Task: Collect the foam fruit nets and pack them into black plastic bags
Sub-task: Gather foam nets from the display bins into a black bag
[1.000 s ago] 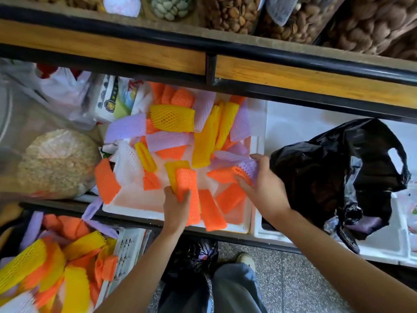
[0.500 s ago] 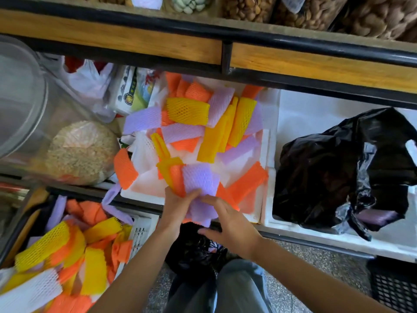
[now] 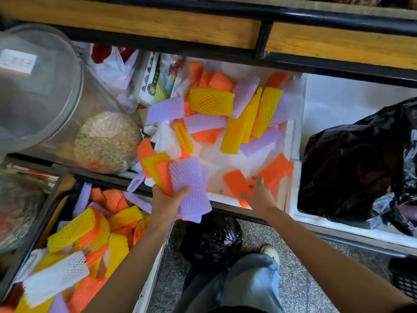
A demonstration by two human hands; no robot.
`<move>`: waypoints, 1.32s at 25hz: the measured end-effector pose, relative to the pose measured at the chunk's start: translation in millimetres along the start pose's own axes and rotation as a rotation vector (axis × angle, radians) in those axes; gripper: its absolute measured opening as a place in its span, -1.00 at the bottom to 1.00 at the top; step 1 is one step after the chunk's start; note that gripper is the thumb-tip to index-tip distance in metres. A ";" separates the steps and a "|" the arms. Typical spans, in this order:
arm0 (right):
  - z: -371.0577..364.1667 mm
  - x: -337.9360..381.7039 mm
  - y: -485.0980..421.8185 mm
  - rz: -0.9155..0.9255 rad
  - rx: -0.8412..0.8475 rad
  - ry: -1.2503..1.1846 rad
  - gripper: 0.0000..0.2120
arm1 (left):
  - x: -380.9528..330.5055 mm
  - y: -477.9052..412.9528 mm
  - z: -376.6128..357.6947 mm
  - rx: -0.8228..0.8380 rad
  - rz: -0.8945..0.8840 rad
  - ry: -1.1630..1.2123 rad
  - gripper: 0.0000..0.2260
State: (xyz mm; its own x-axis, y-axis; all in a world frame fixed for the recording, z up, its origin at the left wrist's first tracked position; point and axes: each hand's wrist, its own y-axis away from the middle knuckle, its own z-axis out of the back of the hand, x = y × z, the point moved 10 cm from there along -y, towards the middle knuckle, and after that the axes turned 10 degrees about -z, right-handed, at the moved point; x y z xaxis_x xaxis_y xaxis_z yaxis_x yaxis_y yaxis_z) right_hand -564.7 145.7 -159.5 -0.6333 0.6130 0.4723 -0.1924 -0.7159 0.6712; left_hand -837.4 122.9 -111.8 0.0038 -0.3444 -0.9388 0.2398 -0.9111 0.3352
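Below wooden shelving [image 3: 158, 26], foam box [image 3: 291, 141] holds loose nets [image 3: 212, 101]; left grip [image 3: 167, 204] clutches several.

Nothing legible: jar label [image 3: 18, 62] and carton print [image 3: 151, 88] both too blurred.

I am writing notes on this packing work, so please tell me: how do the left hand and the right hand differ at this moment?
The left hand grips a stack of nets, purple on top; the right hand grips nothing and only touches an orange net. The left hand's fingers curl round the stack; the right hand's fingers are spread. Both are at the near edge of the white box.
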 end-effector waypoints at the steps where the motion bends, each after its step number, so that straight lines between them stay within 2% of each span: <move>1: 3.7 -3.0 -1.4 -0.037 0.008 -0.050 -0.37 | 1.3 0.4 0.6 -0.005 0.005 0.004 -0.45; 4: 22.4 -5.4 5.6 -0.029 -0.066 0.017 -0.49 | -1.4 3.3 -2.6 -0.014 0.004 -0.023 -0.51; 7: 50.2 10.5 39.1 0.130 -0.200 -0.096 -0.75 | -0.6 5.4 -13.0 -0.011 -0.002 -0.066 -0.44; 9: 44.8 31.7 64.3 0.235 -0.094 -0.268 -0.85 | -1.3 13.7 -33.0 0.019 0.025 -0.078 -0.49; 11: 26.2 50.8 80.4 0.301 0.035 -0.295 -0.79 | -0.3 22.9 -54.0 0.066 0.055 -0.048 -0.51; 15: 3.7 57.2 82.2 0.339 0.021 -0.046 -0.55 | -8.5 34.6 -77.7 0.153 0.099 0.022 -0.33; 18: -3.3 56.8 88.4 0.389 0.054 -0.012 -0.50 | -13.9 34.9 -81.3 0.164 0.083 -0.043 -0.41; 21: -1.8 53.2 90.1 0.411 0.132 -0.001 -0.51 | -14.2 32.3 -74.5 0.105 0.054 -0.070 -0.44; 22: 8.4 49.3 83.6 0.415 0.089 0.025 -0.52 | -13.9 31.2 -71.9 0.098 0.048 -0.070 -0.45; 26: 89.6 27.1 27.2 0.288 -0.325 0.098 -0.49 | -12.0 25.3 -64.0 0.079 0.045 -0.094 -0.45; 30: 114.5 11.3 -18.4 0.134 -0.404 0.355 -0.35 | -10.8 22.2 -66.0 0.080 0.034 -0.068 -0.44; 33: 111.6 12.3 -20.9 0.116 -0.452 0.581 -0.46 | -13.1 22.8 -69.3 0.097 0.028 -0.060 -0.45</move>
State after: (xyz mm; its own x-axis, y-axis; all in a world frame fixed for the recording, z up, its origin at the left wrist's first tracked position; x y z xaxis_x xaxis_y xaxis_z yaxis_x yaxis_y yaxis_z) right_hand -484.9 205.4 -104.0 -0.9384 0.3396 0.0639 -0.3105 -0.9098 0.2753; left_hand -764.7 122.4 -97.4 -0.0494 -0.3806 -0.9234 0.1451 -0.9175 0.3704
